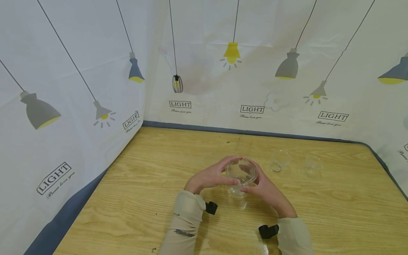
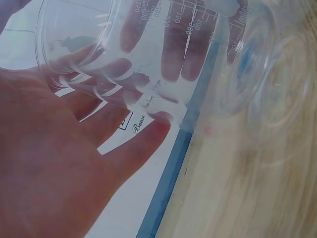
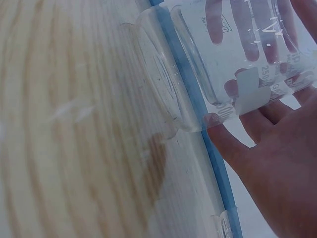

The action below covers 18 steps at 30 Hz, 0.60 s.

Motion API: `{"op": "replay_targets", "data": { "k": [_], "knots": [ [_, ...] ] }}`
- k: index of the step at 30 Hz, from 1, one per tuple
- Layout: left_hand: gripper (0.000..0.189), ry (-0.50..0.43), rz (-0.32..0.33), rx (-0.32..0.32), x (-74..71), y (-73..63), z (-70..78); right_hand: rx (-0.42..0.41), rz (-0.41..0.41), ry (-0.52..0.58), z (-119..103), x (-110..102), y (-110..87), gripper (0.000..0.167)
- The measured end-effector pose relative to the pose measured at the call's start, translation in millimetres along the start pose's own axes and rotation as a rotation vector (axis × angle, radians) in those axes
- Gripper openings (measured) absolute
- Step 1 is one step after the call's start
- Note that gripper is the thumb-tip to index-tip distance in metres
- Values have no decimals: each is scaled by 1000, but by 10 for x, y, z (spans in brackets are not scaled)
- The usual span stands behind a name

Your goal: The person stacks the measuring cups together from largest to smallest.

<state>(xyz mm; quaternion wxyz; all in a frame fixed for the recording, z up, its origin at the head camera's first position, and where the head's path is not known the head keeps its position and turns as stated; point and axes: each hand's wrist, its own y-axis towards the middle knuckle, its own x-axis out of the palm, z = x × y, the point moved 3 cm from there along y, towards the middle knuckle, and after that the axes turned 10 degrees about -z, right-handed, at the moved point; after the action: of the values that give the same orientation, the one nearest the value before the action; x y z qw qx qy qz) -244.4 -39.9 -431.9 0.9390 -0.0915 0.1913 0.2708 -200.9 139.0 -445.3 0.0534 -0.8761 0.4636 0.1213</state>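
Observation:
A clear glass beaker (image 1: 241,171) with white printed graduations is held between both hands near the middle of the wooden table. My left hand (image 1: 218,173) grips its left side, thumb towards me and fingers round the far side. From the right, my right hand (image 1: 262,182) holds it the same way. In the right wrist view, the beaker (image 3: 223,54) is tilted in the picture, above a round clear glass piece (image 3: 163,69) at the tabletop. Whether the two touch is unclear. Fingers (image 2: 178,54) show through the beaker's wall in the left wrist view.
Two more clear glass vessels, one (image 1: 280,161) nearer and one (image 1: 313,164) farther right, stand on the wooden table (image 1: 134,198) to the right of the hands. White printed sheets (image 1: 207,71) with a blue lower border enclose the table's back and sides.

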Motion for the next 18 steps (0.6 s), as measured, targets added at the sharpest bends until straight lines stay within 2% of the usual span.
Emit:
{"op": "replay_targets", "data": {
  "k": [7, 12, 15, 18],
  "knots": [
    [71, 42, -6, -17, -6, 1, -17, 20, 0, 13, -2, 5, -9, 84],
    [70, 29, -16, -17, -8, 4, -18, 11, 3, 12, -4, 8, -6, 84],
    [71, 13, -26, -20, -11, -11, 24, 15, 4, 3, -12, 10, -7, 84],
    [72, 2, -38, -22, -17, -56, 134, 20, 4, -6, -22, 14, -8, 84]
  ]
}}
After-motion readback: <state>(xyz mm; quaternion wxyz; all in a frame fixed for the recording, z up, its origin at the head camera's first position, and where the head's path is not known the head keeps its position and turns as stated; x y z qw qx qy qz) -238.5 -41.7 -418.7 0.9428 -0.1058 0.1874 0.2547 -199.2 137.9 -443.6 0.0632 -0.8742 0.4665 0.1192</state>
